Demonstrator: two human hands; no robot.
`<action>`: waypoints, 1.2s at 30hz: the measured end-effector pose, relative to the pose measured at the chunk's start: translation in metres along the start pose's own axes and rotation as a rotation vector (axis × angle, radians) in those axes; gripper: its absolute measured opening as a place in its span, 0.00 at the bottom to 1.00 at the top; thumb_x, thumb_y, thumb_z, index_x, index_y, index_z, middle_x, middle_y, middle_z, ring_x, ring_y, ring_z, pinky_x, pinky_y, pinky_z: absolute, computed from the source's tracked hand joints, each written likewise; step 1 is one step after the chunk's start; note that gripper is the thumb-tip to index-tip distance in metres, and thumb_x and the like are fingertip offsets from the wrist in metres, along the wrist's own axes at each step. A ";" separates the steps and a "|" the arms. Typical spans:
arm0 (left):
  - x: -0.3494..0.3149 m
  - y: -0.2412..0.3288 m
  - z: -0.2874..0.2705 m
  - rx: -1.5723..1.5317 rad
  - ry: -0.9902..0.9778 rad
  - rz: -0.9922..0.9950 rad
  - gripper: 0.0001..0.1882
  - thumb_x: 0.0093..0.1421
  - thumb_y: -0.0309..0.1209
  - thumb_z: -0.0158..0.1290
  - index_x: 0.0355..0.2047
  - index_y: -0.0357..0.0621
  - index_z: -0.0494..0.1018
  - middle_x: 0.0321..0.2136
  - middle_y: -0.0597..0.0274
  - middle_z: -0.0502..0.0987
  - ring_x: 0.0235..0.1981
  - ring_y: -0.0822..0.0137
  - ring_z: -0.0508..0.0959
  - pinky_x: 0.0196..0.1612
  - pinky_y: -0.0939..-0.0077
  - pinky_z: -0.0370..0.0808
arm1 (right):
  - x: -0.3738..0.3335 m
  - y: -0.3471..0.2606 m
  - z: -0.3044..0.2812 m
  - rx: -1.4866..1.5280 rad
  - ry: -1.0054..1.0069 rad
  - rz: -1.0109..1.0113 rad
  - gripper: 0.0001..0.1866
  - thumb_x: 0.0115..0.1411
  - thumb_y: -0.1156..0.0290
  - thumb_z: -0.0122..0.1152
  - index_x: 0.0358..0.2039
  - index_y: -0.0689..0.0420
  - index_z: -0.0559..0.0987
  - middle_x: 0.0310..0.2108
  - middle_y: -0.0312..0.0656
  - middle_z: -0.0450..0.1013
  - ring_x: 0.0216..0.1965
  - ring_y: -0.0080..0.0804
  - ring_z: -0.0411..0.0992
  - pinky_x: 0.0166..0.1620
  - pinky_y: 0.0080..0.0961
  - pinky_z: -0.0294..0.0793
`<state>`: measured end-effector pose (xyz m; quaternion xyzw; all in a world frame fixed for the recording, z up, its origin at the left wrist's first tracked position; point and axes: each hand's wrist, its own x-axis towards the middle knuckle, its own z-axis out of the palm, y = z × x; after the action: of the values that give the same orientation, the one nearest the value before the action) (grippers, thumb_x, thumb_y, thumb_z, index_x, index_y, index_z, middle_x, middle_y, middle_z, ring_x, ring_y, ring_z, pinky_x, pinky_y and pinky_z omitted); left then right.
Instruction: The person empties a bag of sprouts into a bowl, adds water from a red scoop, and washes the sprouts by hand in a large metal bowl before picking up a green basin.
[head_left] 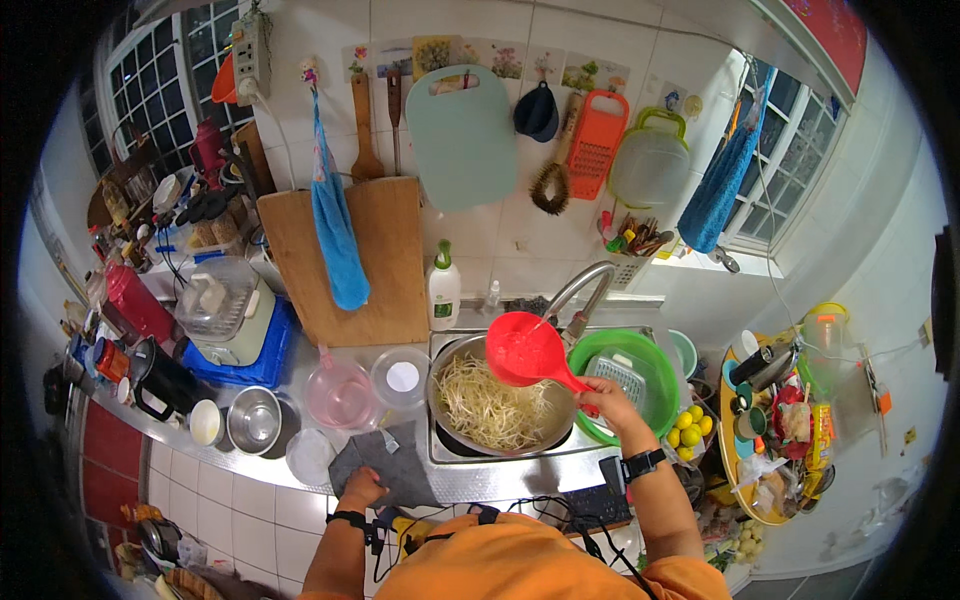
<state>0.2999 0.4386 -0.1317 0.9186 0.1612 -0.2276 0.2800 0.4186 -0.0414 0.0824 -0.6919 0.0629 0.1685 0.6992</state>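
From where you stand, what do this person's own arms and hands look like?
The left hand and right hand are bare, without gloves. The left wrist strap and right wrist strap are dark, each carrying a small, boxy device. The forearms are uncovered below an orange top with short sleeves. I see no markings on them.

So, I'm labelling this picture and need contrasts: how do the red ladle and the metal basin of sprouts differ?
The red ladle is bright red; the metal basin is silvery grey. The ladle is clearly smaller than the basin. The right hand grips the ladle by its handle, while no hand holds the basin. Both look round.
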 end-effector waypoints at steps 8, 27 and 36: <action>0.000 -0.001 0.003 0.004 0.021 0.019 0.21 0.37 0.38 0.66 0.29 0.45 0.69 0.35 0.54 0.72 0.42 0.55 0.71 0.47 0.69 0.68 | -0.013 0.006 -0.006 0.001 -0.042 -0.010 0.17 0.49 0.79 0.55 0.43 0.61 0.74 0.24 0.32 0.71 0.21 0.15 0.65 0.24 0.11 0.62; -0.004 0.002 -0.003 -0.030 0.040 -0.009 0.23 0.35 0.36 0.67 0.29 0.44 0.68 0.33 0.54 0.73 0.40 0.55 0.73 0.44 0.67 0.69 | -0.009 0.020 0.012 0.052 0.009 -0.028 0.19 0.49 0.79 0.56 0.44 0.61 0.74 0.21 0.31 0.70 0.19 0.16 0.64 0.22 0.12 0.61; 0.002 -0.010 0.004 0.029 0.077 0.063 0.22 0.34 0.37 0.67 0.27 0.44 0.68 0.33 0.53 0.73 0.40 0.55 0.72 0.45 0.67 0.69 | -0.007 0.029 0.013 0.060 -0.026 -0.050 0.18 0.49 0.77 0.56 0.44 0.61 0.74 0.21 0.30 0.69 0.19 0.16 0.64 0.22 0.12 0.61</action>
<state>0.2960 0.4441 -0.1396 0.9353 0.1395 -0.1854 0.2673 0.4013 -0.0297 0.0579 -0.6696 0.0413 0.1580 0.7245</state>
